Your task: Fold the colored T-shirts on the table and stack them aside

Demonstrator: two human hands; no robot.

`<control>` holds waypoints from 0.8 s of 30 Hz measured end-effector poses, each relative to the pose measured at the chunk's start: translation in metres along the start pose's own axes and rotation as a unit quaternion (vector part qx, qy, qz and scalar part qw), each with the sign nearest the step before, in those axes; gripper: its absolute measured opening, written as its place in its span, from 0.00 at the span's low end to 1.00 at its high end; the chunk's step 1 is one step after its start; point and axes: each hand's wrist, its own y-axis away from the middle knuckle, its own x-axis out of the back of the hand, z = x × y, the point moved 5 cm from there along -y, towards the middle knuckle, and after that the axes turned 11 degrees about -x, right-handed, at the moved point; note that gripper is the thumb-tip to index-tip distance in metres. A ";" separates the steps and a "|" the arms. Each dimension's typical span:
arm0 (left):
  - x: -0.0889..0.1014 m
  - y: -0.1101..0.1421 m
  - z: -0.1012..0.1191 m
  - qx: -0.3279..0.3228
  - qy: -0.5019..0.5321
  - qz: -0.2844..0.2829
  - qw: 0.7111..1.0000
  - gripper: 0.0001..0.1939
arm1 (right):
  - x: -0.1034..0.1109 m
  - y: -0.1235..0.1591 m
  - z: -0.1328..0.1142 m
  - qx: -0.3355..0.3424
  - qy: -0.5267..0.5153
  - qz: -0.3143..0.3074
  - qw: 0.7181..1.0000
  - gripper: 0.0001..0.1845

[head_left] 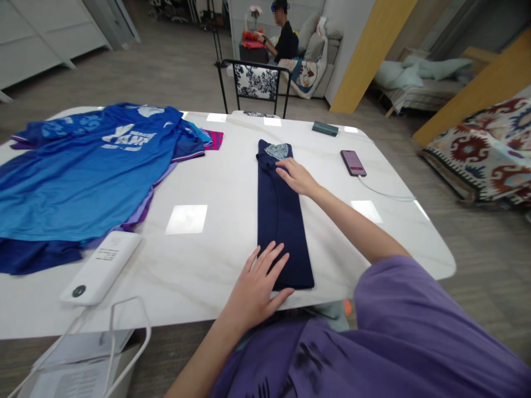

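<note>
A navy blue shirt, folded into a long narrow strip, lies lengthwise in front of me on the white marbled table. Its collar end, with a patterned grey patch inside the neck, points away from me. My left hand rests on the near end of the shirt, fingers spread and flat. Near the collar, my right hand touches the cloth with its fingers stretched out. Neither hand grasps anything. To the left, several blue and purple shirts are laid out in an overlapping pile.
A white power-bank-like device with a cable sits at the front left. At the right are a phone on a cable and a dark green case. Beyond the table stands a chair; a person sits farther back.
</note>
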 end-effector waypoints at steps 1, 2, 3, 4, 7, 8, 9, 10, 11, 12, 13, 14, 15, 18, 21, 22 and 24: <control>0.005 0.008 0.000 -0.005 -0.002 -0.003 1.000 0.41 | 0.007 0.040 -0.008 0.027 -0.017 -0.031 0.999 0.35; 0.009 0.017 -0.001 -0.010 -0.004 -0.006 1.000 0.42 | 0.013 0.083 -0.015 0.048 -0.029 -0.065 0.996 0.33; 0.011 0.026 -0.002 -0.014 -0.007 -0.010 1.000 0.43 | 0.016 0.128 -0.022 0.068 -0.032 -0.103 0.992 0.31; 0.012 0.034 -0.003 -0.018 -0.009 -0.015 1.000 0.44 | 0.018 0.170 -0.029 0.082 -0.030 -0.129 0.988 0.31; 0.009 0.053 -0.002 -0.034 -0.014 -0.036 0.999 0.46 | 0.012 0.272 -0.042 0.089 0.000 -0.153 0.984 0.45; 0.006 0.057 -0.001 -0.037 -0.017 -0.039 0.998 0.46 | 0.007 0.295 -0.046 0.093 0.011 -0.151 0.984 0.51; 0.004 0.059 0.001 -0.038 -0.020 -0.040 0.998 0.46 | 0.001 0.312 -0.049 0.097 0.021 -0.145 0.984 0.54; 0.002 0.061 0.003 -0.038 -0.025 -0.038 0.998 0.45 | -0.005 0.325 -0.051 0.101 0.031 -0.136 0.985 0.55; -0.001 0.063 0.005 -0.038 -0.030 -0.034 0.998 0.42 | -0.010 0.335 -0.052 0.103 0.041 -0.127 0.986 0.53; -0.003 0.065 0.008 -0.037 -0.034 -0.029 0.998 0.38 | -0.016 0.342 -0.052 0.103 0.051 -0.116 0.987 0.51; -0.004 0.066 0.011 -0.035 -0.037 -0.021 0.998 0.34 | -0.020 0.349 -0.052 0.101 0.060 -0.107 0.987 0.48; -0.006 0.068 0.014 -0.033 -0.039 -0.015 0.999 0.30 | -0.023 0.355 -0.051 0.099 0.068 -0.099 0.988 0.44; -0.008 0.070 0.018 -0.030 -0.039 -0.006 0.999 0.27 | -0.026 0.361 -0.051 0.099 0.075 -0.093 0.988 0.40; -0.012 0.075 0.032 -0.026 -0.031 0.018 0.999 0.26 | -0.027 0.380 -0.052 0.103 0.087 -0.079 0.988 0.32; -0.005 0.078 0.054 -0.047 0.004 0.027 0.999 0.22 | -0.016 0.400 -0.061 0.113 0.077 -0.080 0.987 0.31; 0.000 0.078 0.064 -0.060 0.032 0.026 0.997 0.20 | -0.009 0.406 -0.067 0.122 0.062 -0.092 0.986 0.30; 0.020 0.077 0.083 -0.079 0.106 0.030 0.991 0.17 | 0.010 0.416 -0.082 0.147 0.002 -0.128 0.981 0.26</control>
